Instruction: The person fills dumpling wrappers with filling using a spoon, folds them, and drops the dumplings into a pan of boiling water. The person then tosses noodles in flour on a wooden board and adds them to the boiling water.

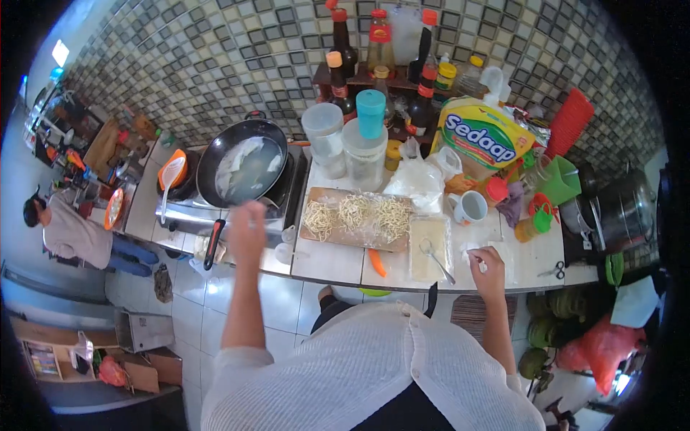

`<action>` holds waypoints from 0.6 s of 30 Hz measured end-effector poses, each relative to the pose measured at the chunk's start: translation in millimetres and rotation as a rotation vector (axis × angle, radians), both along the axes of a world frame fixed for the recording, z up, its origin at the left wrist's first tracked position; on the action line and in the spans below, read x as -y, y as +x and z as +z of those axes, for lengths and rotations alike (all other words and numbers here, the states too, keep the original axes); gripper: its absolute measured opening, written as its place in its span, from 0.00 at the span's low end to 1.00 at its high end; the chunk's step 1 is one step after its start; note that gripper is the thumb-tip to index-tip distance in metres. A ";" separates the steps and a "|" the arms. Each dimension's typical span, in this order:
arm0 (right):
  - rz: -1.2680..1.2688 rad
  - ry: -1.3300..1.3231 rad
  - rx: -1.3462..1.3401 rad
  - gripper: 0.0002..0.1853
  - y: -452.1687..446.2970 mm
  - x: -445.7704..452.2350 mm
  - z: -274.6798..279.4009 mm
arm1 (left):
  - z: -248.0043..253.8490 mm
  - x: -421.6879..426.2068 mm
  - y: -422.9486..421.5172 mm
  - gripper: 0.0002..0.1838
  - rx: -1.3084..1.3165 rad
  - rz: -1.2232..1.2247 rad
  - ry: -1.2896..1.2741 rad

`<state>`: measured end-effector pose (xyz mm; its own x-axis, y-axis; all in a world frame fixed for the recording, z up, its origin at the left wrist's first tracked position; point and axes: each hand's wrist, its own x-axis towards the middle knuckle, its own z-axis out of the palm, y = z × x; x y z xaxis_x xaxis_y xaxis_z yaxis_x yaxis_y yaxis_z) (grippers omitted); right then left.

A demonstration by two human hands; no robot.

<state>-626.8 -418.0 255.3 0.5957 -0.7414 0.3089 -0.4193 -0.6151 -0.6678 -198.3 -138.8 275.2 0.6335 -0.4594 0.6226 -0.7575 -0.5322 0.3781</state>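
My left hand [248, 228], smeared by motion, is over the stove's front edge, close to the black wok [207, 167]. Cloudy liquid with white pieces [246, 152] fills the wok's bottom, and its black-and-red handle [213, 244] points toward me. At the right, my right hand [489, 271] is low over the counter, its fingers closed around a small soft white piece [481, 266] whose kind I cannot make out. Left of it, a metal spoon [436, 260] lies on a pale square stack in clear plastic [422, 269]. Noodle clumps [352, 211] rest on a wooden board [374, 241].
An orange bowl with a skimmer [173, 172] stands left of the wok. Behind the board are clear canisters [364, 161], sauce bottles [343, 43] and a yellow Sedaap pack [483, 135]. A white mug [470, 207] and scissors [553, 270] are rightward. Another person [79, 230] stands far left.
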 end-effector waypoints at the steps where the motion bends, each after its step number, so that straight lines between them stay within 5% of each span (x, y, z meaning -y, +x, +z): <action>1: 0.016 0.006 -0.017 0.07 -3.6 1.9 -3.3 | 21.3 -2.2 24.8 0.10 0.121 0.010 -0.095; 5: 0.050 0.011 -0.026 0.07 -5.5 4.8 -6.6 | 70.0 -14.4 84.7 0.12 -0.056 0.151 -0.049; 10: 0.035 0.028 -0.003 0.07 -6.5 4.5 -4.4 | 54.5 -15.2 82.2 0.10 -0.168 0.064 -0.017; 12: 0.024 0.046 0.005 0.07 -12.9 4.7 -8.4 | 30.9 -10.0 66.3 0.08 -0.206 -0.069 -0.117; 16: 0.015 0.045 -0.010 0.07 -22.9 5.3 -10.3 | 15.3 21.9 -27.5 0.08 -0.746 -0.378 0.127; 18: 0.009 0.042 -0.012 0.07 -23.9 2.8 -10.9 | -2.3 42.0 -80.1 0.09 -0.750 -0.589 0.308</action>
